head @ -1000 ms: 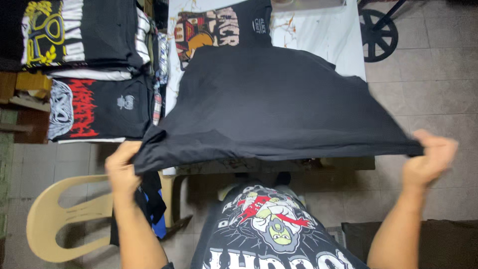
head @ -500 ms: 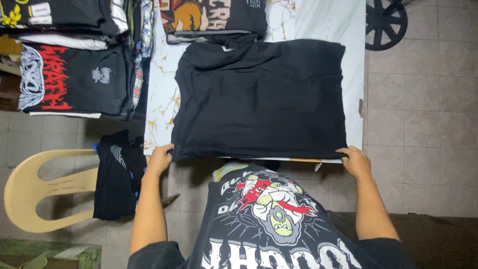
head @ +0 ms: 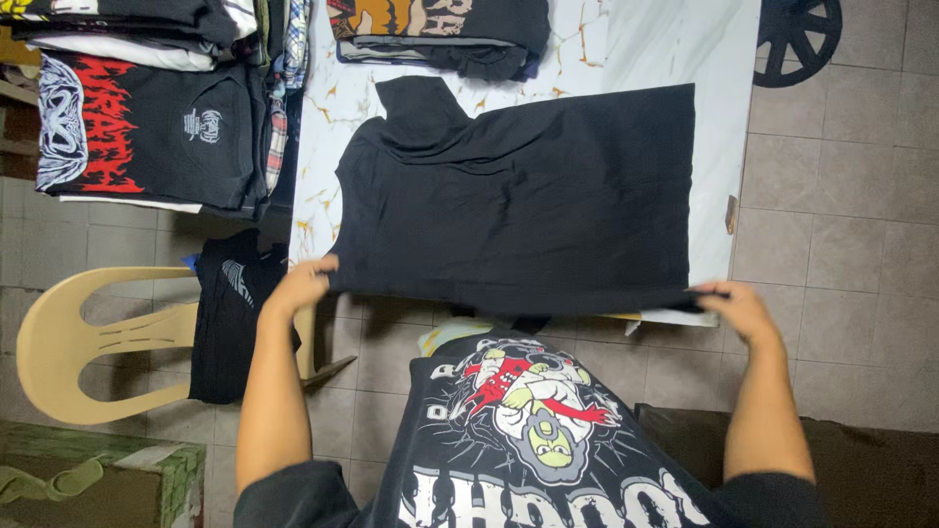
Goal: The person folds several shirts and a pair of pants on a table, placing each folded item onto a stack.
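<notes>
A beige plastic chair (head: 68, 342) with dark clothes (head: 230, 323) draped on it is seen far out from the left hand (head: 298, 284). That hand is closed on the near left corner of a black shirt (head: 528, 205). The shirt is spread flat between the two hands, on a white marbled table (head: 636, 49). Folded printed shirts (head: 147, 127) are stacked beyond the left hand. The shirt's near right corner is pinched by the right hand (head: 738, 308).

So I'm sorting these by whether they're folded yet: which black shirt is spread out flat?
The plain black shirt on the white marbled table, held at its near corners by the left hand and right hand. The others sit folded in stacks.
</notes>
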